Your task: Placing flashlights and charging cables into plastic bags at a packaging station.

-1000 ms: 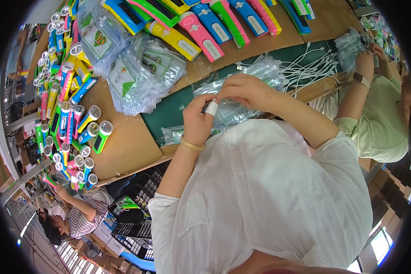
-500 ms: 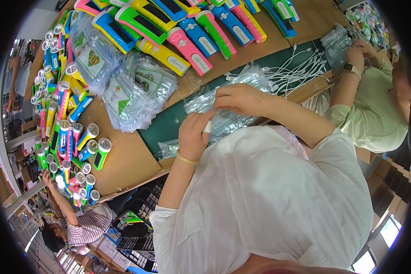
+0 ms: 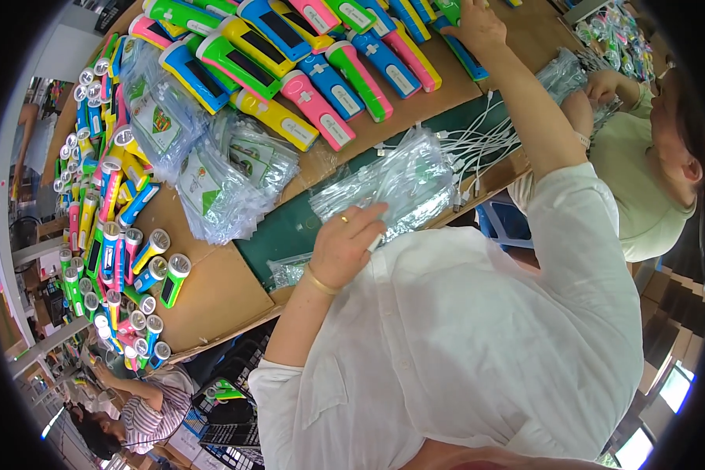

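Note:
My right hand (image 3: 478, 30) reaches out to the far edge of the heap, its fingers around a green flashlight (image 3: 449, 9) that the view's edge partly cuts off. A blue flashlight (image 3: 466, 59) lies just beneath that hand. Close to my body, my left hand (image 3: 346, 244) rests at the near edge of a pile of clear plastic bags (image 3: 415, 176). Its fingers are loosely bent and apart, a ring on one and a white wrap near the thumb. White cables (image 3: 489, 141) fan out to the right of the bags.
Colourful flashlights (image 3: 321, 110) cover the far cardboard (image 3: 204, 290), with more standing at left (image 3: 113, 235). Printed clear bags (image 3: 223, 180) lie in stacks between them. A co-worker in green (image 3: 642, 180) sits at right; another in stripes (image 3: 153, 407) works at lower left. Black crates (image 3: 231, 399) stand below.
My right hand has left the bags beside my left hand and reached far forward to the flashlights. My left hand has shifted slightly nearer and its fingers have loosened.

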### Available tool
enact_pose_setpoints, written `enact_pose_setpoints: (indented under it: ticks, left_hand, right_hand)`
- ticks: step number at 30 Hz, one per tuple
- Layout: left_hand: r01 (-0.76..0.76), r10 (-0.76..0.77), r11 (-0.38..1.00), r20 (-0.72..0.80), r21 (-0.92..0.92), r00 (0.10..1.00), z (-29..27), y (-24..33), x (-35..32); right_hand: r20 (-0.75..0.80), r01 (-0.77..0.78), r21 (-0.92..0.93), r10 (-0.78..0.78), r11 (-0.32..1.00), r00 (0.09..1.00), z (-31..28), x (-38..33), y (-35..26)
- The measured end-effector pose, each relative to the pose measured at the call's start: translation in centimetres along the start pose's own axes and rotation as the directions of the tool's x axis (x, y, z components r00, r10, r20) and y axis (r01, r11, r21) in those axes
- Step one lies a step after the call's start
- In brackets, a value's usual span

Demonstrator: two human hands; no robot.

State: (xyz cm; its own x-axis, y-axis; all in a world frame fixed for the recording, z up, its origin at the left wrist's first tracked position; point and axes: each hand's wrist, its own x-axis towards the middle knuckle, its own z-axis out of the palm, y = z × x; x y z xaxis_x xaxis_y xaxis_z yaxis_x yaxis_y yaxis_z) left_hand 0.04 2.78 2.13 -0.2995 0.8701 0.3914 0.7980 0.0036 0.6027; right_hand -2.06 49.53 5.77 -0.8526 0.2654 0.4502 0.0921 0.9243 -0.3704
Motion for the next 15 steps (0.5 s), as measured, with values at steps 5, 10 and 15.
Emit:
enact_pose_setpoints:
  ticks: [5, 10, 15]
  left_hand:
    - [0.01, -0.019, 0.978, -0.041, -0.21, 0.999, 1.4, -0.3, -0.2]
    - [0.046, -0.064, 0.973, -0.074, -0.225, 0.995, 1.1, -0.4, -0.3]
    - [0.052, -0.082, 0.974, -0.131, -0.218, 0.988, 1.3, -0.4, 0.0]
  right_hand:
    - [0.119, -0.432, -0.447, 0.531, 0.783, 0.839, 1.1, 1.0, -9.1]
    - [0.465, -0.428, 0.755, 0.055, 0.496, 0.884, 0.5, -6.0, -15.4]
    - [0.713, -0.612, 0.676, -0.158, 0.411, 0.683, 2.2, -11.6, -20.3]
